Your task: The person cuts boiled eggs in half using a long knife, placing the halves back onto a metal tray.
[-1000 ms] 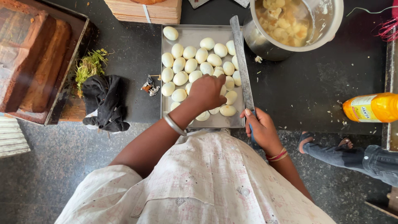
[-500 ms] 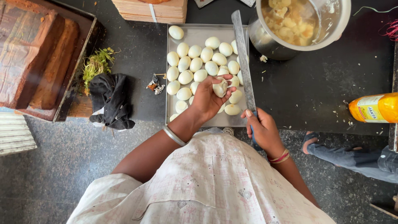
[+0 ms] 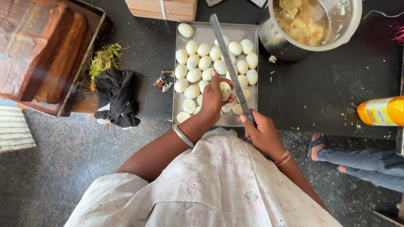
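- White-and-pink patterned shirt fills the bottom of the view, both arms reaching up from it toward the counter point(image 3: 320, 105), which is dark stone.
- Right hand point(image 3: 261, 132) has its fingers wrapped tight round the handle of a long knife point(image 3: 229, 63); the blade runs diagonally up over the tray.
- Left hand point(image 3: 214, 96), silver bangle point(image 3: 183, 135) on the wrist, has its fingers curled round one peeled egg point(image 3: 225, 89), holding it right against the blade, over the near half of the tray.
- Steel tray point(image 3: 206, 31) sits on the counter, loaded with peeled boiled eggs point(image 3: 204, 63) packed close together; a few look halved point(image 3: 188, 105) near the front edge.
- Just left of the tray: a small bunch of keys point(image 3: 162, 81), then a crumpled black cloth point(image 3: 117, 98) with some green herbs point(image 3: 103, 61) behind it.
- Far left, a brown wooden tray point(image 3: 42, 54).
- Far right edge, an orange bottle point(image 3: 381, 111) lying on its side; below it someone else's sandalled foot point(image 3: 315, 145) on the floor.
- Back right, a metal pot point(image 3: 273, 38) of yellowish chopped food, touching the tray's corner.
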